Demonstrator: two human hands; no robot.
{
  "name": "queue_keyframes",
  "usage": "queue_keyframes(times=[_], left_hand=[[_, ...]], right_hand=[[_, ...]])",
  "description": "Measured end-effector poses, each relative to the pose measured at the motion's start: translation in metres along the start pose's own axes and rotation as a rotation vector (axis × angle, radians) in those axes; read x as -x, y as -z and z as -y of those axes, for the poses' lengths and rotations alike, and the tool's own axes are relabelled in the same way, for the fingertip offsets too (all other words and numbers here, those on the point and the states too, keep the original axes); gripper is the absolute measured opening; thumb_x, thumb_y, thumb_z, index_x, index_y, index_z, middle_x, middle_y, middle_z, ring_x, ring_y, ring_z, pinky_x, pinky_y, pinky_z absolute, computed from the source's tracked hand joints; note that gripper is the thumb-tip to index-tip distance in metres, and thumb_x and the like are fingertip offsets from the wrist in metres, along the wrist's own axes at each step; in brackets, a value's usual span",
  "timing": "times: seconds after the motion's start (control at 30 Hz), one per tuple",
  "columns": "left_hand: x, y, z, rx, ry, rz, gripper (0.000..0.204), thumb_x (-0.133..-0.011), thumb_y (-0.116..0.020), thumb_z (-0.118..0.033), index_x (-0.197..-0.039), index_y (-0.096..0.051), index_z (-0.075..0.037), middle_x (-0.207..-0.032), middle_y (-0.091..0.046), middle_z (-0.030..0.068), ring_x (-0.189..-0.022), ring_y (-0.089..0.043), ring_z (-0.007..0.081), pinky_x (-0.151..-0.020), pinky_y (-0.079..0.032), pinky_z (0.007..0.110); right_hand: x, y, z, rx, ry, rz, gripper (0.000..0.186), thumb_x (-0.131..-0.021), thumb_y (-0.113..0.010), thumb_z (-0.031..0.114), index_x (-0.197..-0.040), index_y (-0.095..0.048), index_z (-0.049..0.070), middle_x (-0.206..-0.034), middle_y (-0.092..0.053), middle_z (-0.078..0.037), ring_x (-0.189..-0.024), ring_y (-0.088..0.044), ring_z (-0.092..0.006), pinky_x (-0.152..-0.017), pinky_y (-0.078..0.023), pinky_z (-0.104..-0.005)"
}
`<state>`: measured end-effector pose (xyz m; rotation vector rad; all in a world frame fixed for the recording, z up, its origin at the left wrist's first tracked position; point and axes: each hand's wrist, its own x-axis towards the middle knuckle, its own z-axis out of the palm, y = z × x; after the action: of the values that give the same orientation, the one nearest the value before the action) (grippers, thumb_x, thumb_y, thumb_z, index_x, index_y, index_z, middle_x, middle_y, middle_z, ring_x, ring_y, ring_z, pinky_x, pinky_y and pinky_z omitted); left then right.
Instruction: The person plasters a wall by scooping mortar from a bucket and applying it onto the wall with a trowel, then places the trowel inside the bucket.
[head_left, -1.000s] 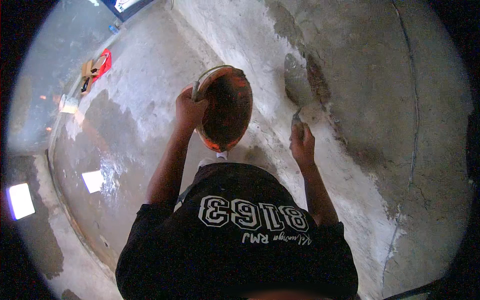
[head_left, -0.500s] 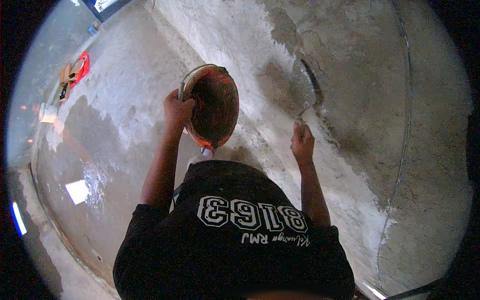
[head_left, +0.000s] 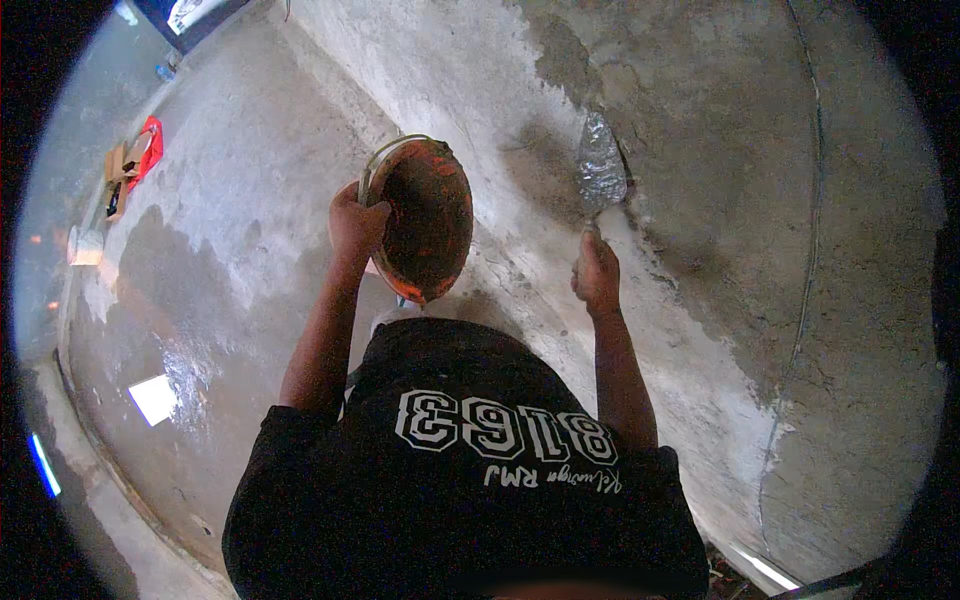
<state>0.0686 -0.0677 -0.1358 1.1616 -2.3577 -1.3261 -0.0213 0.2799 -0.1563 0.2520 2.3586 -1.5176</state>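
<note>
Orange bucket (head_left: 425,220), smeared dark inside with what looks like mortar, is up in the left hand (head_left: 355,222). Fingers are wrapped over the near-left rim, so it's a closed grip on the bucket, with the mouth tipped toward the camera and the wire handle arching over the far rim.

Right hand (head_left: 597,275) is clenched around the handle of a trowel (head_left: 601,170). Can't see the handle itself, the fist hides it, but the blade sticks straight out past the knuckles, up and away from the body. Long axis runs pretty much in line with the forearm, tip pointing at the wall (head_left: 700,130). The blade is shiny-grey and coated, and it looks like it's lying flat against the wall right at the edge of a darker, damp-looking patch (head_left: 545,170), though I can't swear it's actually touching.

The relation that matters: the bucket sits to the left of the trowel, near it but clearly apart, with a strip of bare wall between them. The blade is above and a bit right of the bucket's mouth, so the right hand is the one nearer the wall and the left is only carrying.

Off to the far left on the wet floor (head_left: 200,300) there's a red thing (head_left: 150,150) with some cardboard bits, well away from both hands.
</note>
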Motion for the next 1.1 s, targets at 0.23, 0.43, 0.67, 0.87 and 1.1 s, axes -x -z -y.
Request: queue_keyframes(times=[0.23, 0.43, 0.67, 0.87, 1.1], left_hand=[[-0.002, 0.004, -0.001, 0.124, 0.011, 0.038, 0.025, -0.062, -0.062, -0.013, -0.086, -0.065, -0.005, -0.073, -0.064, 0.0124, -0.068, -0.063, 0.0251, -0.068, -0.048, 0.037], [-0.003, 0.003, 0.01, 0.061, -0.105, -0.005, 0.024, -0.061, -0.062, -0.011, -0.084, -0.064, -0.003, -0.069, -0.062, 0.0127, -0.066, -0.062, 0.0245, -0.066, -0.048, 0.036], [-0.001, 0.01, -0.01, 0.045, -0.104, 0.01, 0.023, -0.061, -0.064, -0.011, -0.082, -0.064, -0.001, -0.071, -0.063, 0.0128, -0.066, -0.061, 0.0214, -0.065, -0.048, 0.034], [0.009, 0.011, -0.014, 0.119, -0.087, -0.021, 0.022, -0.061, -0.064, -0.011, -0.081, -0.064, -0.001, -0.068, -0.062, 0.0117, -0.061, -0.059, 0.0202, -0.063, -0.047, 0.034], [0.001, 0.0, 0.006, 0.091, -0.104, -0.028, 0.021, -0.061, -0.061, -0.01, -0.08, -0.063, -0.001, -0.065, -0.061, 0.0128, -0.059, -0.059, 0.0225, -0.061, -0.047, 0.037]], right_hand=[[0.007, -0.001, -0.047, 0.068, 0.114, 0.081, 0.044, -0.087, -0.049, 0.05, -0.08, -0.051, 0.007, -0.053, -0.046, -0.003, -0.041, -0.045, -0.0145, -0.038, -0.036, -0.0298], [-0.009, 0.008, -0.002, 0.13, 0.055, 0.003, 0.039, -0.089, -0.047, 0.047, -0.08, -0.05, 0.009, -0.055, -0.044, -0.001, -0.041, -0.041, -0.0126, -0.039, -0.035, -0.0283], [0.035, -0.007, 0.003, 0.033, -0.122, 0.126, 0.038, -0.087, -0.052, 0.045, -0.083, -0.05, 0.007, -0.054, -0.046, -0.004, -0.041, -0.044, -0.0139, -0.04, -0.037, -0.0295], [0.025, 0.031, -0.006, 0.132, 0.193, -0.15, 0.038, -0.091, -0.045, 0.041, -0.079, -0.048, 0.005, -0.053, -0.045, -0.001, -0.042, -0.045, -0.0108, -0.041, -0.037, -0.0277], [0.061, 0.031, -0.035, 0.598, 0.362, -0.239, 0.022, -0.088, -0.05, 0.018, -0.103, -0.049, 0.002, -0.083, -0.054, -0.014, -0.059, -0.053, -0.0276, -0.043, -0.042, -0.0347]])
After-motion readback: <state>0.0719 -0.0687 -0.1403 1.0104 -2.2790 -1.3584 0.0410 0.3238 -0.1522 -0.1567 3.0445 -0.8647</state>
